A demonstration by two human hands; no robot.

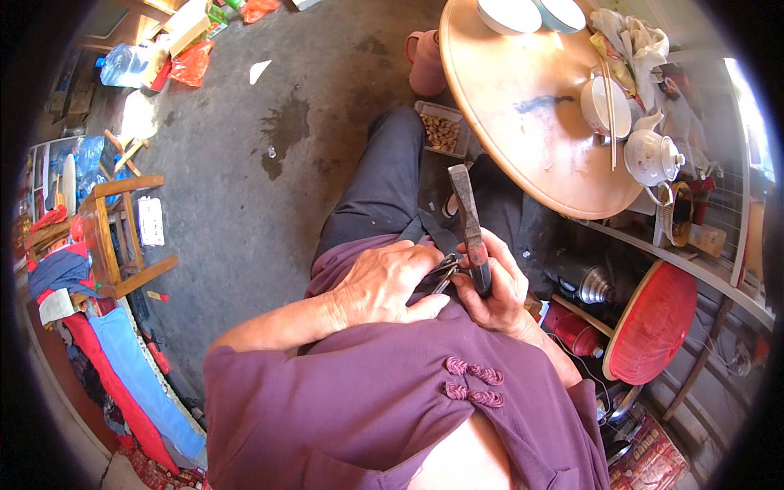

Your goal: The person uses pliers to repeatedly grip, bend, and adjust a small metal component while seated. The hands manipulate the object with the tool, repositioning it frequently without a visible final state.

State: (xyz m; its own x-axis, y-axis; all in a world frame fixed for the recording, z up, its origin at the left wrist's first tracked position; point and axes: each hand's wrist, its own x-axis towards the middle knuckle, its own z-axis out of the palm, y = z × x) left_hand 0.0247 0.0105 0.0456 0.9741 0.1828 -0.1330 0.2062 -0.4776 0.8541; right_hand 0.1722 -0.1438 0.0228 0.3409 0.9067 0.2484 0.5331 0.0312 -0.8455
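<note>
Head view shows 2 bare hands close together in front of a purple top (392,392). The left hand (384,282) is bent, with its thumb and fingers closed in on a small metal piece (444,280). The right hand (502,290) is curled shut around the red and dark handle of a tool (472,233). The tool stands up out of that hand, with its flat metal end pointing away from the body. The small metal piece sits just left of the handle, between the 2 hands. Fingers hide part of it, so its full shape is hard to tell.

Near the right arm, a big round red thing (653,327) leans on its edge, and a red flask (572,328) is beside it. Past the knees, a clear tub (462,143) holds lots of little brown nut-like bits (439,131). On the round counter (531,155) are a white teapot (649,159) with its lid on and a bowl (596,109) with chopsticks (609,114) lying across it. Farther off, 2 more bowls (510,16) stand at the top edge.
</note>
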